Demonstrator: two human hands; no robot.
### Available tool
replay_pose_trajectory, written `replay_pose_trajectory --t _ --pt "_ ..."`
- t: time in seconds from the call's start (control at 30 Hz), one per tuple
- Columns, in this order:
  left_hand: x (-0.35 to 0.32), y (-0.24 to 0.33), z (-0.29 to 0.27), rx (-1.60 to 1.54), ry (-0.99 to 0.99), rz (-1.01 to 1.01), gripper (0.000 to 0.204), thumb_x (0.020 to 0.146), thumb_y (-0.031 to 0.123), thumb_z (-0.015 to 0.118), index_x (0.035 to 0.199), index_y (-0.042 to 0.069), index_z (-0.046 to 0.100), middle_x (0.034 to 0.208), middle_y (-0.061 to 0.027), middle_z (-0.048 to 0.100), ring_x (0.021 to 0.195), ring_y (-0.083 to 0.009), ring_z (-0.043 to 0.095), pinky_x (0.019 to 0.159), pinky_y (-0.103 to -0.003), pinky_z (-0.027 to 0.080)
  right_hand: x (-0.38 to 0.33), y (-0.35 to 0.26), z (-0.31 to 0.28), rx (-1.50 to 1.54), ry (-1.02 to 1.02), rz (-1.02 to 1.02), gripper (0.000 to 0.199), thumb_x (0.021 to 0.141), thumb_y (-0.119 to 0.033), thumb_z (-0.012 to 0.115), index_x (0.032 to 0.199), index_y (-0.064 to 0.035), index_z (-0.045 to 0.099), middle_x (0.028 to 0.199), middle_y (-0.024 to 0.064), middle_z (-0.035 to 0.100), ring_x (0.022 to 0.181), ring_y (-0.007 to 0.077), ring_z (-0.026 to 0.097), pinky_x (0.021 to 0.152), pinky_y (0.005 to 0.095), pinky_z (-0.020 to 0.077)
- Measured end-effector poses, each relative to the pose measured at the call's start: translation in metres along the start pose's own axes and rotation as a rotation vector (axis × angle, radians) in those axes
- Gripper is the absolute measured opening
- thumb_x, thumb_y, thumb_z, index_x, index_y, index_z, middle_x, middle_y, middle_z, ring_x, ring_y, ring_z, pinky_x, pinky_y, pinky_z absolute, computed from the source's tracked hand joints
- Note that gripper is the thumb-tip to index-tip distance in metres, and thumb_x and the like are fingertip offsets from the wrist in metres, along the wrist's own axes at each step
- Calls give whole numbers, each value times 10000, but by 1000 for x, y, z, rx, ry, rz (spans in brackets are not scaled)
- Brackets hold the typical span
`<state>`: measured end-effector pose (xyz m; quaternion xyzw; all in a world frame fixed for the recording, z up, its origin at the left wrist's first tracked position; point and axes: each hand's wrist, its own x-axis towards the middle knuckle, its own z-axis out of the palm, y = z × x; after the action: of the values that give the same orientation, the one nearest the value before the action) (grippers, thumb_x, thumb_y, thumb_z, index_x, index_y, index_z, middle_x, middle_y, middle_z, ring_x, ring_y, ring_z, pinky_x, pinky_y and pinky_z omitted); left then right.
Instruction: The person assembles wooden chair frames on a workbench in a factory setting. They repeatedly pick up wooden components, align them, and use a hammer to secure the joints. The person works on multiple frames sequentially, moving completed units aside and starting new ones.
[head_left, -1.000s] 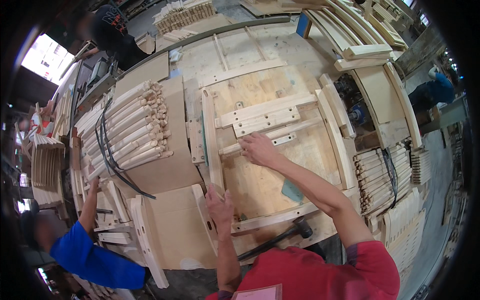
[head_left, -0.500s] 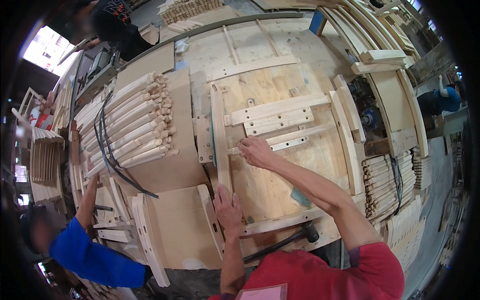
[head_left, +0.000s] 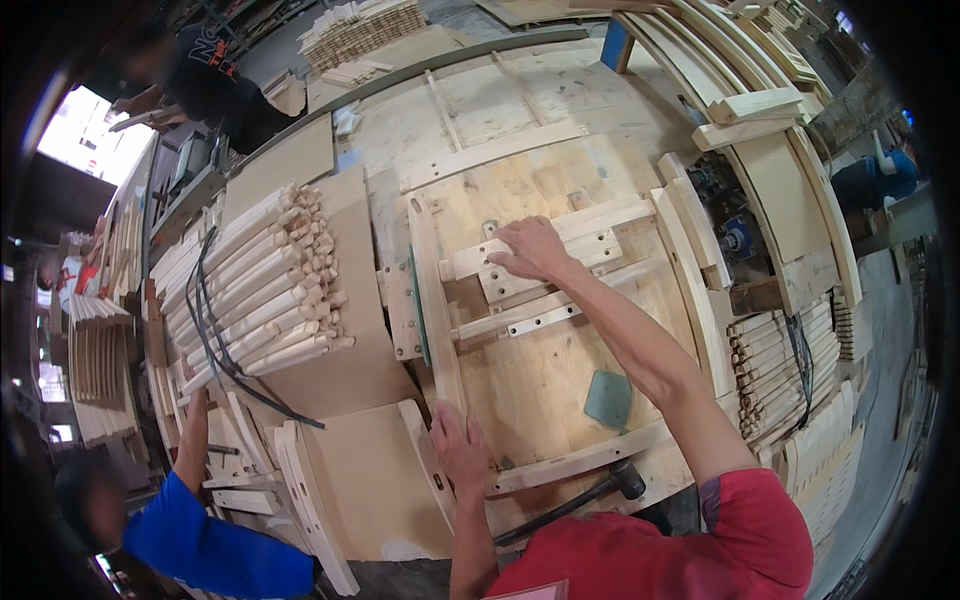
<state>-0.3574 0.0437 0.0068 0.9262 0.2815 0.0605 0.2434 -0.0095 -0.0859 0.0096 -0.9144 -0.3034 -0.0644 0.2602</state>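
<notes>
On the plywood bench lies a pale wooden frame. Its left side rail [head_left: 437, 310] runs away from me, and my left hand [head_left: 461, 452] has its fingers closed round the near end. My right hand [head_left: 532, 250] grips the upper crossbar [head_left: 615, 216] close to its left end, which meets the side rail. Below that bar sits a drilled wooden jig block [head_left: 603, 250], partly hidden by my right hand and wrist. A lower crossbar [head_left: 600, 292] touches the side rail at its left end. The right side rail [head_left: 692, 295] stands at the crossbars' other ends.
A black mallet [head_left: 627, 479] lies by the near wooden strip [head_left: 570, 460]. A green pad [head_left: 608, 400] rests on the plywood. Bundled spindles [head_left: 265, 270] are piled at left, with more [head_left: 775, 370] at right. A person in a blue shirt [head_left: 215, 535] reaches toward the left pile.
My right hand has moved from the lower crossbar's left end up to the upper crossbar. My left hand stays at the side rail's near end. The head view has shifted slightly.
</notes>
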Motion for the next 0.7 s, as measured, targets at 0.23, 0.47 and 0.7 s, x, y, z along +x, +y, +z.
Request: replay_pose_trajectory --t 0.23,0.47,0.7 --pt "2 -4 3 -47 -31 -10 665 938 195 664 1520 -15 422 1401 -286 537 1262 -474 528 1061 -497 447 -1 7 9 58 -169 86 475 849 -527 706 1115 -137 766 1127 98 726 1113 305 619 1011 432 405" --pt "1 -2 0 -56 -1 1 645 939 193 659 1506 -22 439 1377 -292 547 1245 -469 537 1057 -499 447 3 1 9 107 -152 86 450 832 -511 717 1075 -137 777 1159 103 714 1102 299 631 1009 440 404" --pt "4 -1 -3 6 6 29 643 927 165 681 1487 -49 447 1431 -287 523 1280 -462 507 1082 -499 428 3 0 19 90 -100 47 460 825 -528 712 1044 -128 768 1165 109 694 1112 298 633 1008 462 426"
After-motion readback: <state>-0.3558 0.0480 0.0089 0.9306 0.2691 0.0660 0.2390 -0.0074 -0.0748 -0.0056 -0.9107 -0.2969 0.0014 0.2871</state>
